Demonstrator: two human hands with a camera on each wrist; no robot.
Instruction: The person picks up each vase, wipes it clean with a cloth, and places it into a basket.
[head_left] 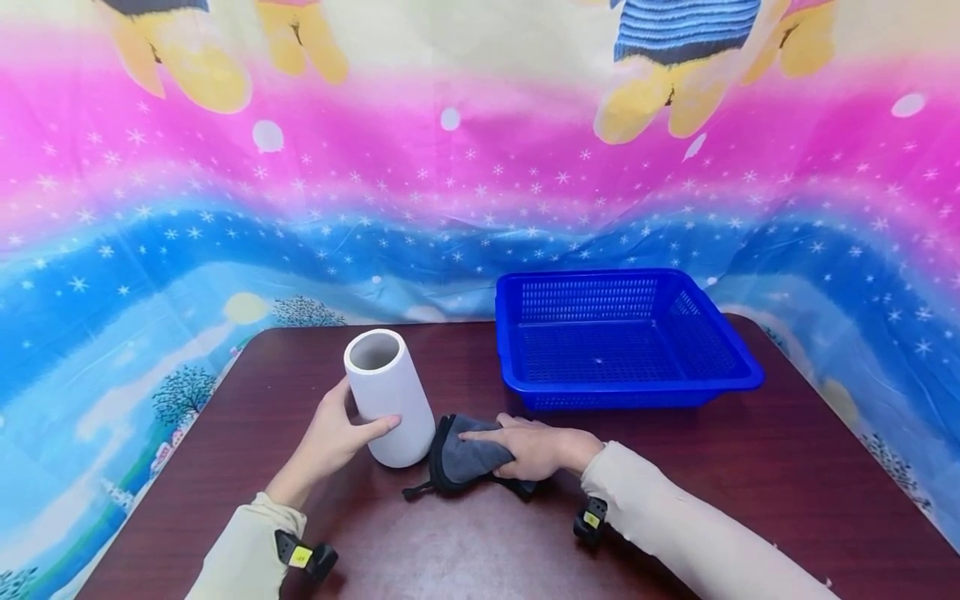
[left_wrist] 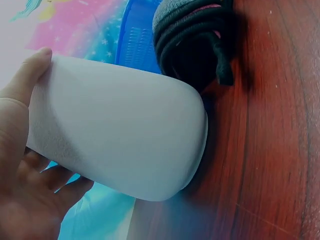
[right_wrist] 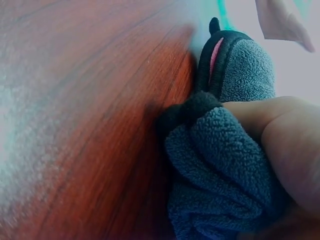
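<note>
My left hand (head_left: 333, 433) holds a white tapered vase (head_left: 393, 408) round its side, thumb across the front and fingers behind. The vase's open mouth faces up, and its rounded base is down at the tabletop in the left wrist view. Just to the right, a grey towel (head_left: 468, 454) with black edging lies bunched on the table. My right hand (head_left: 536, 450) grips the towel from above, its thumb pressed into a fold in the right wrist view. A black hanging loop (head_left: 417, 492) sticks out of the towel toward the left. Pink shows inside the edging (right_wrist: 216, 57).
A blue plastic basket (head_left: 633, 387) with perforated walls stands at the back right, behind my right hand. The dark red-brown wooden table (head_left: 465, 550) reaches back to a colourful printed curtain (head_left: 420, 192). Each wrist wears a small black camera.
</note>
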